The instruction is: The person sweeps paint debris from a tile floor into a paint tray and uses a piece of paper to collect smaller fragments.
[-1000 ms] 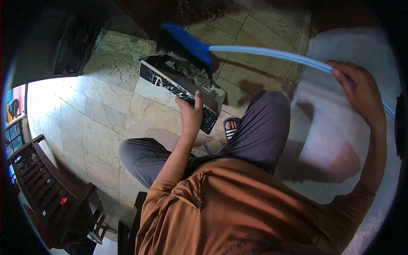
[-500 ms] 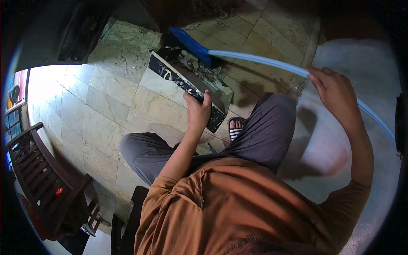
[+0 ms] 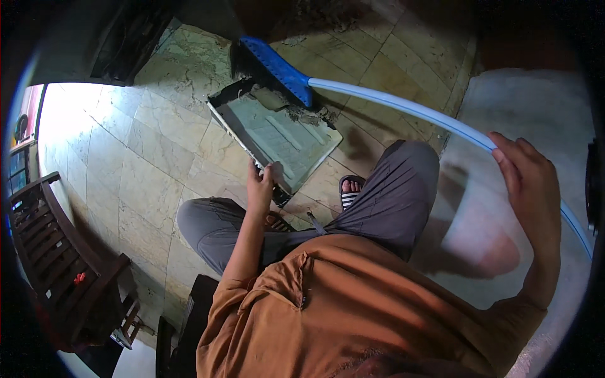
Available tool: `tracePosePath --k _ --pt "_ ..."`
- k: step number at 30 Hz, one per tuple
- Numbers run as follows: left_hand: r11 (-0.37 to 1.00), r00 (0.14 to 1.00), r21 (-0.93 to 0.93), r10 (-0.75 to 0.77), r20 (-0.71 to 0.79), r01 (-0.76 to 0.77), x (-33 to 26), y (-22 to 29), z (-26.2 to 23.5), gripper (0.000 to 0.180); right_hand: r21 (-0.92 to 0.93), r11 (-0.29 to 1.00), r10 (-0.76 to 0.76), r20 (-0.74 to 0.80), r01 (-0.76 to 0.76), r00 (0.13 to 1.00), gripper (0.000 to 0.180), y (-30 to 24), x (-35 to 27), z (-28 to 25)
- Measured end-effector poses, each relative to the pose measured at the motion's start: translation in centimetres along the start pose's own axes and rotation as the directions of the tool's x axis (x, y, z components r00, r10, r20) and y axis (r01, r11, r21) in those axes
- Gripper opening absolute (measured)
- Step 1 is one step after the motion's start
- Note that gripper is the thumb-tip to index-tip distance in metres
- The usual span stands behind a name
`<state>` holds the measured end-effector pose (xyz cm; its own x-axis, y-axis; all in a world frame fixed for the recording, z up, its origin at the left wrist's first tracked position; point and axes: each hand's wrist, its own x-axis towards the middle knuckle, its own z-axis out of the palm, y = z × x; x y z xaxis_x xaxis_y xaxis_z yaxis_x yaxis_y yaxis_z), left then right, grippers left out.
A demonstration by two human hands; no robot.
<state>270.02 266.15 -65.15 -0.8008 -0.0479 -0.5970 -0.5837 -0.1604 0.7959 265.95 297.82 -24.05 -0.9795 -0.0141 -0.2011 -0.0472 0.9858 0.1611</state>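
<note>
My left hand [image 3: 260,186] grips the near wall of a shallow box-like dustpan [image 3: 271,135], black outside and pale within. It lies tilted on the floor with its inside facing up. Grey debris [image 3: 299,114] gathers along its far part, beside a flat brownish piece [image 3: 268,97]. My right hand [image 3: 528,173] is closed around the pale blue handle of a broom [image 3: 403,109]. The blue broom head [image 3: 277,68] rests at the dustpan's far edge, its dark bristles partly in shadow.
Marble-look floor tiles [image 3: 151,164] carry more debris [image 3: 328,19] in the dark at the far side. A dark slatted wooden bench [image 3: 60,252] stands at left. A pale smooth surface [image 3: 535,113] lies at right. My sandalled foot [image 3: 350,189] is near the dustpan.
My left hand has moved left and tipped the dustpan flatter, so more of its inside shows. My right hand has shifted right and nearer with the broom handle, and the broom head has turned.
</note>
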Motion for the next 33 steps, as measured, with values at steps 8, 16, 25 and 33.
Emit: tracePosePath --k 8,16,25,33 --pt "0.963 0.991 -0.249 -0.125 -0.055 0.107 5.8 -8.3 -3.0 0.028 0.156 0.985 0.069 0.029 -0.073 0.997 0.027 5.6 2.6 3.1" --pt "0.932 0.98 -0.353 -0.143 -0.14 0.086 9.5 -13.4 -3.2 0.02 0.227 0.946 0.202 0.138 -0.229 0.97 0.037 14.1 4.7 8.3" --pt "0.899 0.976 -0.438 -0.116 -0.186 0.024 11.1 -15.1 -3.7 0.014 0.277 0.886 0.298 0.275 -0.372 0.914 0.043 17.2 4.8 11.9" --pt "0.906 0.957 -0.406 -0.214 -0.198 0.119 10.9 -14.6 -4.2 0.008 0.327 0.839 0.329 0.33 -0.434 0.885 0.044 20.6 4.1 17.1"
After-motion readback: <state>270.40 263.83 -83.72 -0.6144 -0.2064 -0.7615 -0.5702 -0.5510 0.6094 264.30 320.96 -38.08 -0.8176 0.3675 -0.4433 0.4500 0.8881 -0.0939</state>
